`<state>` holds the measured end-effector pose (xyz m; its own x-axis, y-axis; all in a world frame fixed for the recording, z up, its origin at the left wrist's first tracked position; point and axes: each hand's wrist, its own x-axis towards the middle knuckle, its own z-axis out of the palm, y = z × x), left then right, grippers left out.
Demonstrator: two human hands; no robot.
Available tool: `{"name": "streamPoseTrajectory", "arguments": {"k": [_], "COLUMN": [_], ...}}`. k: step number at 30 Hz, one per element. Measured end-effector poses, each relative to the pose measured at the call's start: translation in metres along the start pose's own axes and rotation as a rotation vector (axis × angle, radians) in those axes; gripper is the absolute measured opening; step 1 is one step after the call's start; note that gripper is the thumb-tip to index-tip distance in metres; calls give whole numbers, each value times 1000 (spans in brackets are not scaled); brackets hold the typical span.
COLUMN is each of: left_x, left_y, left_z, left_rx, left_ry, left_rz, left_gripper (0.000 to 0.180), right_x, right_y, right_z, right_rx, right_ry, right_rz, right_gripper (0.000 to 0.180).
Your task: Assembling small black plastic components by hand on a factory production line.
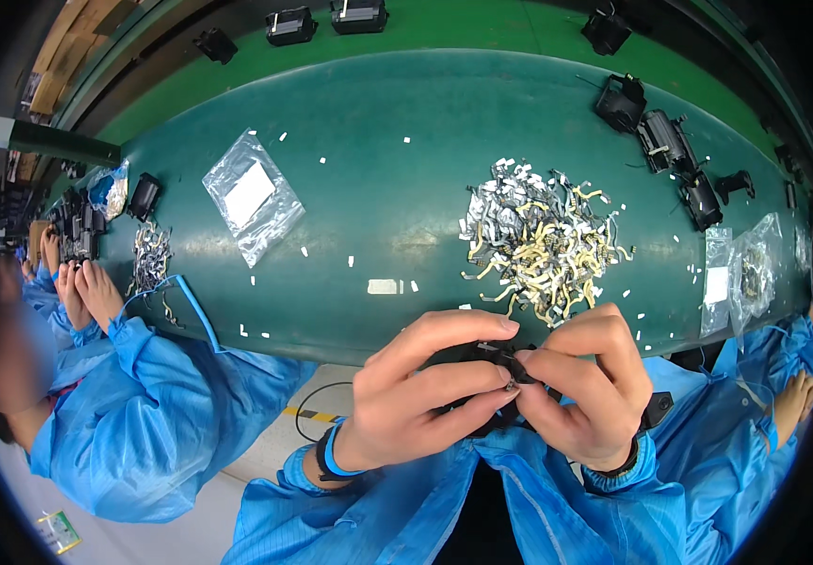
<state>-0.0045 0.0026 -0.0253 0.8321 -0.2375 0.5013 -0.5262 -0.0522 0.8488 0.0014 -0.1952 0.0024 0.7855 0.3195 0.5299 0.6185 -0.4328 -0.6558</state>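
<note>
My left hand [420, 400] curls round a black plastic part [489, 354] just in front of the table edge. Its fingers cover most of the part, so its full shape is hidden. From the other side my right hand [587, 388] is closed, with thumb and forefinger pinching the part near a small metallic bit. Just beyond my hands lies a loose pile of small flat flex cables [543, 247] in yellow, white and black. Both of my wrists wear bands.
The green table [359, 122] carries a clear bag with white paper [254, 193], scattered white scraps, and black housings [667, 141] at the right. More bags [755, 268] lie far right. Co-workers in blue sit at both sides; one's hands [88, 294] are at the left edge.
</note>
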Motion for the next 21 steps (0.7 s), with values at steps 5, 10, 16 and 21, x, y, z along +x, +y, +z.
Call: {"name": "streamPoseTrajectory", "arguments": {"k": [5,10,16,21], "left_x": [-1,1,2,0], "left_y": [3,6,4,7], "left_z": [2,2,6,8], "left_rx": [51,123,200,-24], "left_ry": [31,17,64,85], "left_rz": [-4,15,6,-139], "left_gripper": [20,22,25,36], "right_x": [2,2,3,4], "right_y": [-1,-2,-3,0], "right_z": [-1,-1,-3,-2], "right_rx": [6,-33,-84,-140], "right_ry": [-4,-12,-26,-48], "right_rz": [4,-10,-6,-62], "right_gripper": [38,38,35,32]}}
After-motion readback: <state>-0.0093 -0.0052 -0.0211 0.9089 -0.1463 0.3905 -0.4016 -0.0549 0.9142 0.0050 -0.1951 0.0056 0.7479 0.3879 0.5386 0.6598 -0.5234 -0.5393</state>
